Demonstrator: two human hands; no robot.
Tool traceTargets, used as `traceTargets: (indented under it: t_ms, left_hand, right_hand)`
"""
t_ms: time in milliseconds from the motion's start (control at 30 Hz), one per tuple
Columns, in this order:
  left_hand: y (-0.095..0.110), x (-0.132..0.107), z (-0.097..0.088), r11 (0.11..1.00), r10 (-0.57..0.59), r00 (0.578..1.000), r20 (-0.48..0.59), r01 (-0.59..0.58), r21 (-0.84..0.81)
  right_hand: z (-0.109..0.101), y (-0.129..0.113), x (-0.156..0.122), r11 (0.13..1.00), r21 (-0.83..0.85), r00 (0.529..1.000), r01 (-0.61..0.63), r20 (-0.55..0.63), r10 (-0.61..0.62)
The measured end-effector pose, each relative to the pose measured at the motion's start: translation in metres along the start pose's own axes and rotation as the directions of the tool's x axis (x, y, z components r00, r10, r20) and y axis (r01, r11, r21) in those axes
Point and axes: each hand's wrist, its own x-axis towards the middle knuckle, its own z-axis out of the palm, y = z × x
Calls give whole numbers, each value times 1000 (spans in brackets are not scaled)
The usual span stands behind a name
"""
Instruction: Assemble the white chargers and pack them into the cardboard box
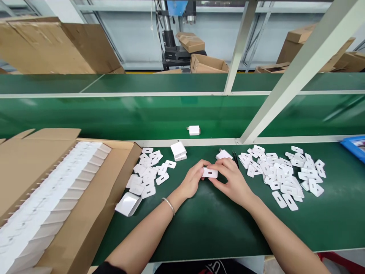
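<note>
Between the fingertips of both hands is a small white rectangular piece with a dark slot (pixel 210 173), its slotted face turned toward me. Whether it is a loose cover or the end of a charger cannot be told. My left hand (pixel 191 179) pinches its left end, and my right hand (pixel 231 179) grips the right end. Just beyond the right hand lie a white charger (pixel 224 154) and dark tweezers (pixel 236 159). Loose white slotted plates form a left pile (pixel 148 173) and a larger right pile (pixel 281 173). White charger bodies (pixel 178 150) sit behind the left hand.
An open cardboard box (pixel 119 182) with rows of white pieces fills the left side. Beside it rests a white folded sleeve (pixel 128 204). One charger (pixel 194 130) is on the green conveyor (pixel 137 114). A slanted post (pixel 285 80) rises at right, near a blue tray (pixel 353 148).
</note>
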Motion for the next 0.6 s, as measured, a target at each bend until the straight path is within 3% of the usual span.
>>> traceTargets:
  t_ms: [200, 333, 433, 533, 600]
  left_hand:
    - [2, 0, -1, 989, 89, 996, 13, -90, 117]
    - [1, 0, 1, 987, 149, 988, -29, -146, 70]
    - [0, 0, 3, 981, 195, 979, -60, -194, 34]
    - [1, 0, 4, 978, 193, 977, -88, -199, -66]
    - [2, 0, 5, 971, 185, 978, -101, -197, -133]
  right_hand:
    - [6, 6, -5, 997, 63, 999, -50, 8, 50]
    - [10, 8, -5, 955, 198, 975, -220, 14, 221]
    - [20, 11, -5, 873, 309, 926, -376, 97, 365]
    - [33, 13, -6, 752, 469, 886, -463, 235, 400]
    - [40, 15, -7, 661, 568, 868, -491, 260, 422]
